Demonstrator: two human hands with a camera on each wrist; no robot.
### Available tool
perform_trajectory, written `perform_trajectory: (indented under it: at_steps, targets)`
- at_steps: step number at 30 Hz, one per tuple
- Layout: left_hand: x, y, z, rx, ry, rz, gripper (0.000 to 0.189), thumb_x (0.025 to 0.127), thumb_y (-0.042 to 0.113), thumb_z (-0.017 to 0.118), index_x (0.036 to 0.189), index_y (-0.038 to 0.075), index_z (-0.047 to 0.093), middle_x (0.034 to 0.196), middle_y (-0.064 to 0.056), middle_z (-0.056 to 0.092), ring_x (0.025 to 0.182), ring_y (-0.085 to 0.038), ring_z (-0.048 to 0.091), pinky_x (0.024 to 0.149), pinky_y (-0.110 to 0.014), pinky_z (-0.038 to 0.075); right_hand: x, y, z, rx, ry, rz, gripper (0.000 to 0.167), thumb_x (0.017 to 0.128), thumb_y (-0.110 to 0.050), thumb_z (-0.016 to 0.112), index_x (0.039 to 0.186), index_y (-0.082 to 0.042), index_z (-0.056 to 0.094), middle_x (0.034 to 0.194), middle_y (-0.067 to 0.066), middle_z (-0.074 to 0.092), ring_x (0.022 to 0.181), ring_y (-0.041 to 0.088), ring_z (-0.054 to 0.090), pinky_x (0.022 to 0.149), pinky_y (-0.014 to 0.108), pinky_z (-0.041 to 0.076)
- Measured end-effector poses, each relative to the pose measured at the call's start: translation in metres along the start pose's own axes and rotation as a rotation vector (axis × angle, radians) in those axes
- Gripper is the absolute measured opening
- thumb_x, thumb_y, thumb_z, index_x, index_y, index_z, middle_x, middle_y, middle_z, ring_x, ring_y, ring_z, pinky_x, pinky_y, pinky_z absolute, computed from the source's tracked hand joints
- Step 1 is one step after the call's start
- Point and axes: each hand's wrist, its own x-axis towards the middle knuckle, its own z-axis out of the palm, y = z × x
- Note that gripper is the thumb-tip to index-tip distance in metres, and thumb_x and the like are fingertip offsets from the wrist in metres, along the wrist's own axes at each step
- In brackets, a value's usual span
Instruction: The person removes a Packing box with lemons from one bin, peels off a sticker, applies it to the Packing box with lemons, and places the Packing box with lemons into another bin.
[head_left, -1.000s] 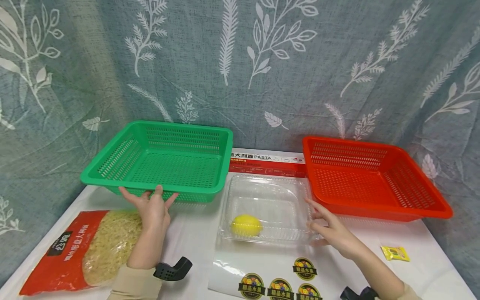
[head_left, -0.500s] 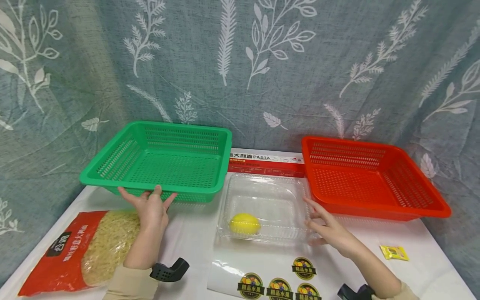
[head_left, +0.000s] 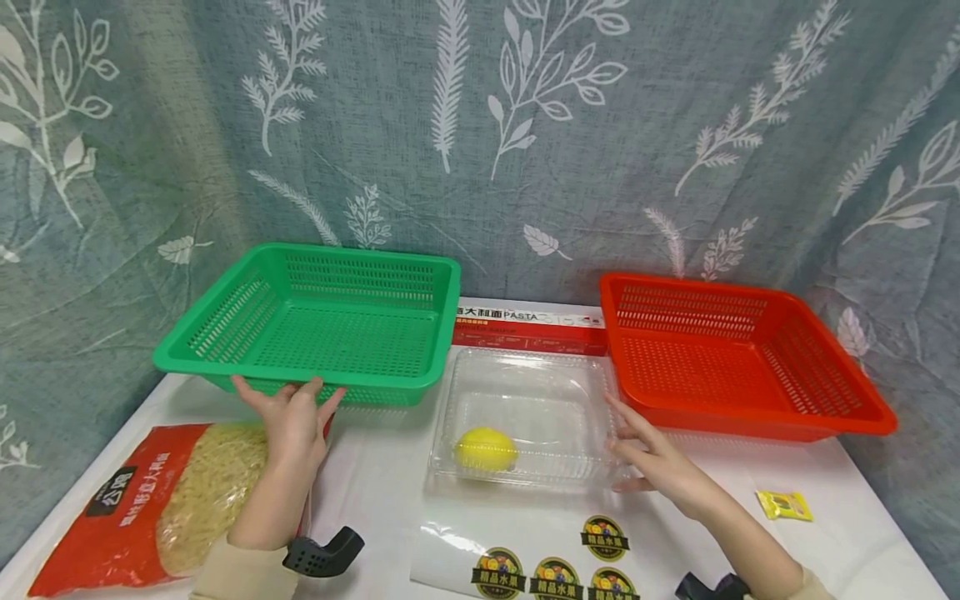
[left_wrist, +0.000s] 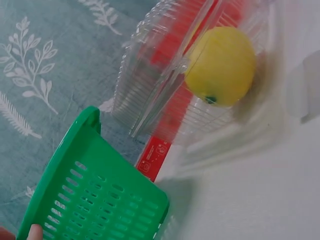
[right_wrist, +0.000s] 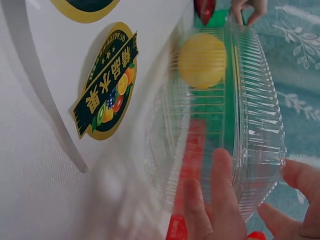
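Note:
My left hand (head_left: 288, 421) touches the front rim of the green plastic basket (head_left: 292, 382), its fingers spread. One fingertip lies against the outer wall in the left wrist view. A lemon (head_left: 486, 450) sits inside a clear plastic clamshell box (head_left: 540, 417), near its left front corner. At the box's right end is my right hand (head_left: 663, 462). Its extended fingers (right_wrist: 220, 185) spread over the end wall and upper edge, and at least one fingertip appears to touch the plastic.
A red plastic basket (head_left: 750, 425) stands right of the box. A red pasta bag (head_left: 135, 508) lies beside my left forearm. Behind the box is a flat PASTA package (head_left: 525, 337). A sticker sheet (head_left: 450, 533) lies in front, a small yellow packet (head_left: 783, 505) far right. A curtain (head_left: 480, 217) hangs behind.
My left forearm has shifted slightly left, and a red edge shows to its right. The whole head view has drifted a little. The lemon, box and right hand keep their places.

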Motion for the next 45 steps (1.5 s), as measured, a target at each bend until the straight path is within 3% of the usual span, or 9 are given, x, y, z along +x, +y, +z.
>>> perform_trajectory:
  at_steps: [5,7,12,20,25,30,35,40,45]
  targets:
    - [0.033,-0.035,-0.028,0.007,-0.062,0.041,0.109,0.085,0.002,0.062,0.13,0.058,-0.021,0.122,-0.009,0.022,0.116,-0.025,0.043,0.088,-0.038,0.047,-0.002,0.002,-0.001,0.013,0.003,-0.001,0.064,0.093,-0.022,0.052,0.147,-0.019,0.018,0.132,0.03,0.028,0.108,0.037,0.049,0.073,0.043,0.054]
    - [0.021,-0.03,-0.023,0.045,-0.055,0.01,0.109,0.085,0.002,0.06,0.131,0.055,-0.022,0.12,-0.007,0.022,0.112,-0.023,0.043,0.088,-0.036,0.047,-0.003,0.002,-0.002,0.02,0.003,-0.006,0.064,0.093,-0.022,0.052,0.147,-0.019,0.017,0.134,0.03,0.026,0.106,0.036,0.05,0.074,0.044,0.053]
    - [-0.028,-0.002,0.002,0.18,-0.077,-0.099,0.097,0.091,-0.003,0.044,0.135,0.033,-0.034,0.126,-0.01,0.019,0.118,-0.024,0.037,0.091,-0.028,0.045,-0.009,0.003,-0.006,0.005,0.006,-0.005,0.064,0.093,-0.024,0.052,0.147,-0.02,0.018,0.136,0.028,0.027,0.102,0.033,0.053,0.077,0.043,0.053]
    - [-0.04,-0.015,-0.008,0.285,-0.171,-0.075,0.092,0.09,-0.001,0.047,0.141,0.023,-0.025,0.129,-0.012,0.026,0.116,-0.022,0.042,0.087,-0.027,0.048,-0.019,0.007,-0.012,-0.011,-0.006,-0.067,0.06,0.094,-0.022,0.05,0.146,-0.016,0.021,0.129,0.028,0.037,0.1,0.034,0.054,0.077,0.039,0.053]
    - [-0.052,-0.015,-0.004,0.386,-0.225,-0.088,0.074,0.09,-0.004,0.043,0.147,0.014,-0.002,0.128,-0.008,0.028,0.117,-0.02,0.038,0.086,-0.023,0.047,-0.025,0.01,-0.013,-0.014,-0.01,-0.121,0.06,0.094,-0.019,0.05,0.146,-0.011,0.021,0.125,0.028,0.04,0.1,0.034,0.055,0.077,0.037,0.053]
    - [-0.064,-0.018,0.0,0.467,-0.297,-0.029,0.058,0.089,-0.009,0.043,0.142,0.004,0.022,0.127,-0.009,0.032,0.109,-0.013,0.043,0.084,-0.019,0.047,-0.029,0.011,-0.013,-0.01,0.031,-0.1,0.059,0.093,-0.018,0.053,0.144,-0.011,0.025,0.124,0.025,0.042,0.101,0.035,0.056,0.077,0.037,0.053]
    - [-0.078,-0.02,0.006,0.586,-0.376,0.105,0.052,0.086,-0.012,0.047,0.134,0.0,0.032,0.119,-0.014,0.04,0.096,-0.004,0.051,0.078,-0.019,0.049,-0.033,0.011,-0.013,-0.019,0.053,-0.085,0.057,0.093,-0.018,0.052,0.144,-0.012,0.027,0.124,0.026,0.043,0.102,0.036,0.056,0.077,0.037,0.052]
    - [-0.089,-0.024,0.011,0.66,-0.459,0.19,0.05,0.081,-0.014,0.051,0.128,0.0,0.04,0.112,-0.016,0.047,0.093,-0.008,0.055,0.077,-0.02,0.05,-0.038,0.013,-0.014,-0.019,0.066,-0.087,0.057,0.093,-0.019,0.053,0.143,-0.01,0.028,0.124,0.028,0.042,0.101,0.033,0.057,0.077,0.037,0.053]
    - [-0.097,-0.03,0.016,0.693,-0.495,0.222,0.043,0.079,-0.013,0.055,0.12,0.0,0.05,0.105,-0.014,0.053,0.093,-0.014,0.058,0.078,-0.022,0.05,-0.041,0.016,-0.015,-0.007,0.084,-0.1,0.056,0.093,-0.017,0.052,0.143,-0.006,0.028,0.123,0.028,0.043,0.098,0.028,0.058,0.077,0.038,0.052]
